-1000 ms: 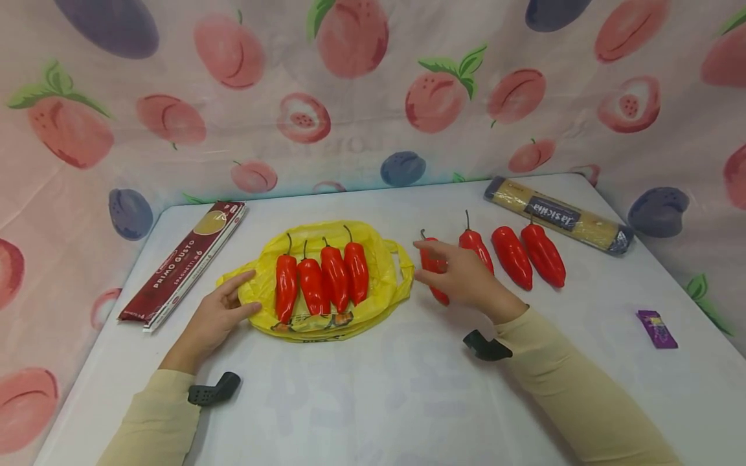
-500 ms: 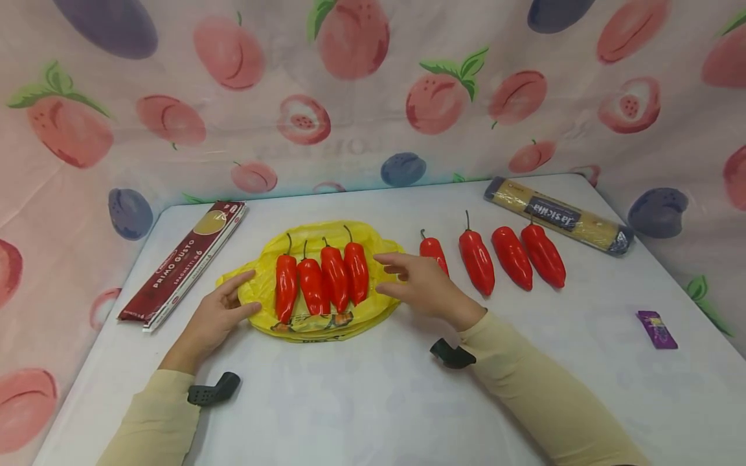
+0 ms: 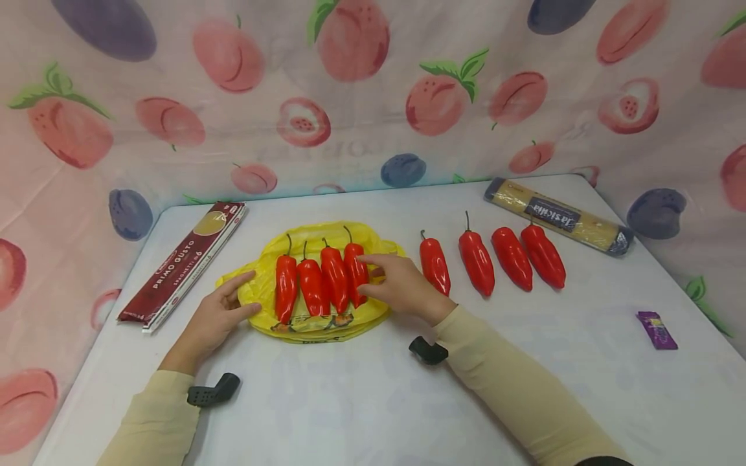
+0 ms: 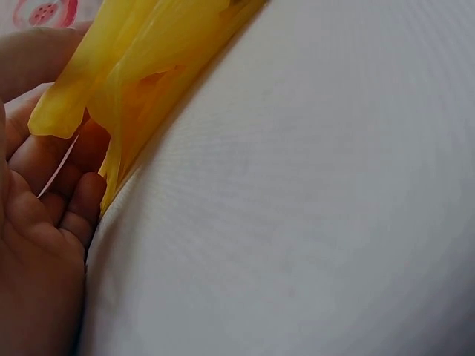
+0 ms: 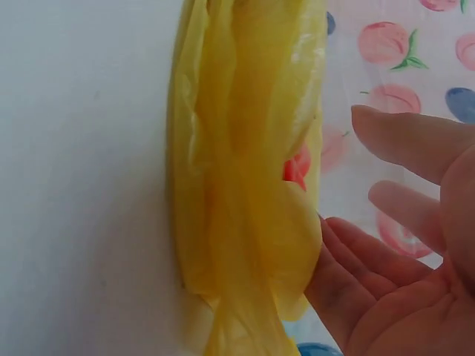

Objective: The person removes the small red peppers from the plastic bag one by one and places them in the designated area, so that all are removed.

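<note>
A yellow plastic bag lies spread on the white table, with several red peppers side by side in its opening. My left hand holds the bag's left end; in the left wrist view its curled fingers lie against the yellow plastic. Over the right end of the bag, my right hand has thumb and forefinger spread beside the rightmost pepper in it. Nothing is between them in the right wrist view, where the bag hides most of the peppers.
Right of the bag several more red peppers lie in a row on the table. A pasta pack sits behind them, and a small purple packet farther right. At left lies a dark red spaghetti pack. Patterned cloth hangs behind.
My right hand has moved left from the nearest loose pepper to the right end of the bag, uncovering that pepper. My left hand and the bagged peppers have stayed in place.
</note>
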{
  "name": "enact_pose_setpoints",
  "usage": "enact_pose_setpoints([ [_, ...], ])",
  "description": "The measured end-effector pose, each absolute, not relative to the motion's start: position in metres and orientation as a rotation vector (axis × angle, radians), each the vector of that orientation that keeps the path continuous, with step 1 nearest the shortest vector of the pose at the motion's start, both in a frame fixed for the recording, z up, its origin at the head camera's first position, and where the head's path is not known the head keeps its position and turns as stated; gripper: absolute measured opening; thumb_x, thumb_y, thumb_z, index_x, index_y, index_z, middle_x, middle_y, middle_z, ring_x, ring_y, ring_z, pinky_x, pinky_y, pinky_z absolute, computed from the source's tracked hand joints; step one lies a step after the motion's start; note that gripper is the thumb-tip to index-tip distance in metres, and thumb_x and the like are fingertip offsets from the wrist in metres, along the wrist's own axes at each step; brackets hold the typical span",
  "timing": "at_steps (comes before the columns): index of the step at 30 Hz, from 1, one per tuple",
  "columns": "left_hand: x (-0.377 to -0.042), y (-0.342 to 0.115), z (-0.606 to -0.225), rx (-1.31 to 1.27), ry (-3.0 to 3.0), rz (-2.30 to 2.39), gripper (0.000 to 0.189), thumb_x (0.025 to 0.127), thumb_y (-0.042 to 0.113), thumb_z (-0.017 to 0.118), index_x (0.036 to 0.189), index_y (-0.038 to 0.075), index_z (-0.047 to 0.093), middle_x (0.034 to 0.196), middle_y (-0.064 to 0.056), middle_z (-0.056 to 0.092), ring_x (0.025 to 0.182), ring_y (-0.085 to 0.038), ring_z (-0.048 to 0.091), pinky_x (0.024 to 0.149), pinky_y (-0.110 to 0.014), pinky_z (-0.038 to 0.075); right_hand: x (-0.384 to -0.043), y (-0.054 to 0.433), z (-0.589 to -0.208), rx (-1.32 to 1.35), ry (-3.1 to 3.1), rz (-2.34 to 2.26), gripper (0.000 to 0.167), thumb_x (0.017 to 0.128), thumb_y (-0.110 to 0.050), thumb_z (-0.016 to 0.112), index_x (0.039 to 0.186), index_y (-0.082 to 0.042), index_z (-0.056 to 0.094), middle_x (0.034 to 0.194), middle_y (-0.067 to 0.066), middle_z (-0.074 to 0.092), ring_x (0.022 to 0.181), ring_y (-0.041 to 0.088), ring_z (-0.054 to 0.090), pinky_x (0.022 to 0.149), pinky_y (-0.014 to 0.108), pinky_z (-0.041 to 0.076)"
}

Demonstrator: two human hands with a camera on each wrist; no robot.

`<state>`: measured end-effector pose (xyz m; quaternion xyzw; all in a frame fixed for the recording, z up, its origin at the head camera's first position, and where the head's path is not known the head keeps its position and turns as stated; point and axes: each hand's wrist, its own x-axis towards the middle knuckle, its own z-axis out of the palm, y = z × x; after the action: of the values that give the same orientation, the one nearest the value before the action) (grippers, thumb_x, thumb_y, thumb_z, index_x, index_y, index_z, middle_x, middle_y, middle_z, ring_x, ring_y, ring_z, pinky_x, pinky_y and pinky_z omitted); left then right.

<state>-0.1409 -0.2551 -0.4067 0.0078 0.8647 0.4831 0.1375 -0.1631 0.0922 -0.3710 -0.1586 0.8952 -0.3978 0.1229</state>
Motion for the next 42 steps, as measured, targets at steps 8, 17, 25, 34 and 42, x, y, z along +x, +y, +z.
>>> enact_pose_setpoints([
  [8, -0.140, -0.255, -0.407, 0.025, 2.510, 1.401, 0.076, 0.094, 0.033, 0.070, 0.158, 0.014, 0.032, 0.156, -0.020, 0.032, 0.129, -0.035, 0.036, 0.111, -0.056, 0.031, -0.168, 0.087, -0.378, -0.415, 2.627, -1.066, 0.062, 0.089, -0.023, 0.077, 0.146, -0.015, 0.053, 0.132, 0.006, 0.060, 0.113, 0.022, 0.056, 0.084, 0.029, 0.056],
  [17, -0.141, -0.256, -0.407, 0.042, 2.516, 1.400, 0.077, 0.094, 0.032, 0.071, 0.158, 0.014, 0.033, 0.159, -0.020, 0.029, 0.136, -0.037, 0.034, 0.113, -0.058, 0.028, -0.172, 0.082, -0.383, -0.404, 2.592, -1.056, 0.070, 0.087, -0.024, 0.080, 0.149, -0.016, 0.049, 0.143, 0.006, 0.052, 0.119, 0.023, 0.053, 0.087, 0.031, 0.056],
  [25, -0.142, -0.255, -0.408, 0.029, 2.520, 1.386, 0.077, 0.094, 0.036, 0.071, 0.158, 0.016, 0.033, 0.159, -0.020, 0.030, 0.133, -0.037, 0.035, 0.112, -0.061, 0.027, -0.174, 0.077, -0.383, -0.444, 2.585, -0.994, 0.077, 0.084, -0.027, 0.082, 0.151, -0.018, 0.046, 0.147, 0.006, 0.046, 0.134, 0.025, 0.040, 0.094, 0.039, 0.053],
  [34, -0.142, -0.255, -0.407, 0.039, 2.525, 1.400, 0.075, 0.094, 0.031, 0.071, 0.157, 0.014, 0.034, 0.158, -0.020, 0.029, 0.132, -0.037, 0.035, 0.112, -0.059, 0.028, -0.178, 0.074, -0.382, -0.427, 2.516, -1.002, 0.077, 0.084, -0.030, 0.081, 0.151, -0.024, 0.046, 0.141, 0.007, 0.045, 0.129, 0.023, 0.039, 0.086, 0.035, 0.056],
  [42, -0.142, -0.255, -0.407, 0.024, 2.512, 1.395, 0.077, 0.093, 0.033, 0.072, 0.157, 0.014, 0.034, 0.160, -0.019, 0.027, 0.142, -0.041, 0.028, 0.113, -0.063, 0.024, -0.179, 0.070, -0.384, -0.413, 2.519, -0.969, 0.077, 0.084, -0.035, 0.081, 0.152, -0.024, 0.045, 0.139, 0.009, 0.042, 0.128, 0.023, 0.039, 0.084, 0.033, 0.056],
])
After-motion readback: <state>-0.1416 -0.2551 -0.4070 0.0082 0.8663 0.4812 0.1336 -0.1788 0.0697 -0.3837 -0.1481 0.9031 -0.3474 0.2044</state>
